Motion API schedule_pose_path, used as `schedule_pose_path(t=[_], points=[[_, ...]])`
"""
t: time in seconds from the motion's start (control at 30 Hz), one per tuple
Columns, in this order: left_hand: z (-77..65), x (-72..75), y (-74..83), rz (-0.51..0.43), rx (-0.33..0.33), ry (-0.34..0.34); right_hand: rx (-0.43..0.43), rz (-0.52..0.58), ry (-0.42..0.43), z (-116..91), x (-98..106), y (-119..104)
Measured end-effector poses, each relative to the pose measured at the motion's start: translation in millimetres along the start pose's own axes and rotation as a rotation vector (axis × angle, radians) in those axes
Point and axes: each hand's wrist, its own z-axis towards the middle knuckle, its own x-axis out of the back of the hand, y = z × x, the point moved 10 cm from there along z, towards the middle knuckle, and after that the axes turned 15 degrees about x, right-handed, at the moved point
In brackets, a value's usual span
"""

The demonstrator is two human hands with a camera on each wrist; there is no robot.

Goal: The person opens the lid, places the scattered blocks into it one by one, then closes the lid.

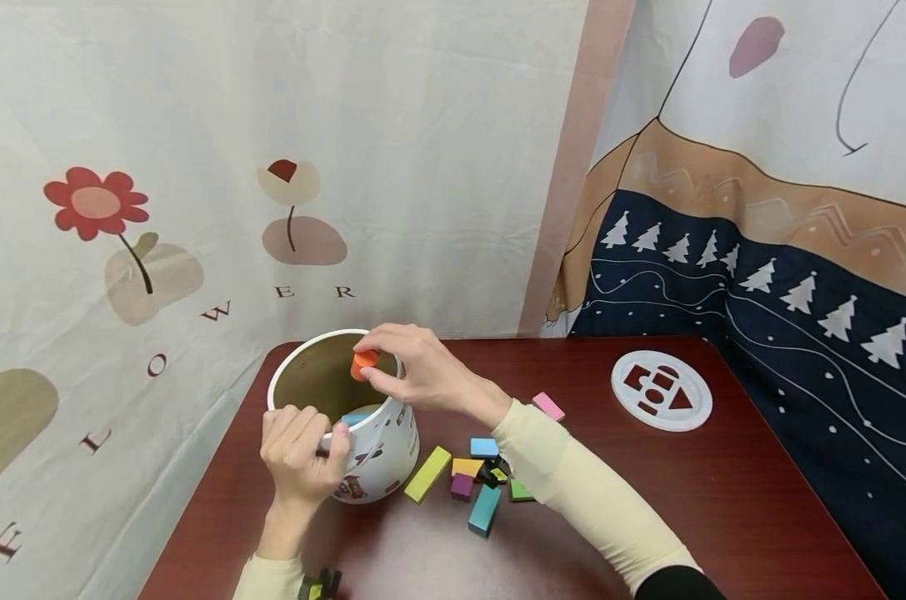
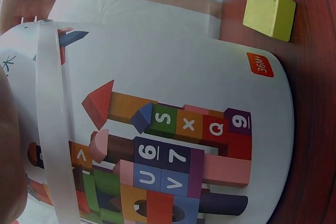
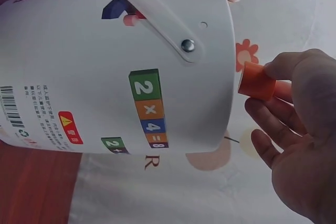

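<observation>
A white bucket printed with toy-block pictures stands tilted on the table, its opening facing up. My left hand grips its near rim, with the thumb on one side and the fingers over the edge. Above the opening, near the far right rim, my right hand pinches an orange cylindrical block between thumb and fingers. In the right wrist view this orange block is just beyond the rim. A blue block shows inside the bucket; the rest of the inside is partly hidden.
Right of the bucket lie a yellow-green block, a teal block, a purple block and several others. A pink block lies farther back. The white shape-sorter lid rests at the back right of the dark red table.
</observation>
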Motion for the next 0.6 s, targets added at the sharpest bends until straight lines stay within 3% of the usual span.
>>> schedule_pose_path(t=[0.23, 0.6], points=[[0.7, 0.5, -1.0, -0.005, 0.000, 0.003, -0.002, -0.029, -0.101, 0, -16, 0], [-2.9, 0.4, -6.0, -0.002, 0.002, -0.003, -0.042, -0.036, -0.189, -4, -27, 3]])
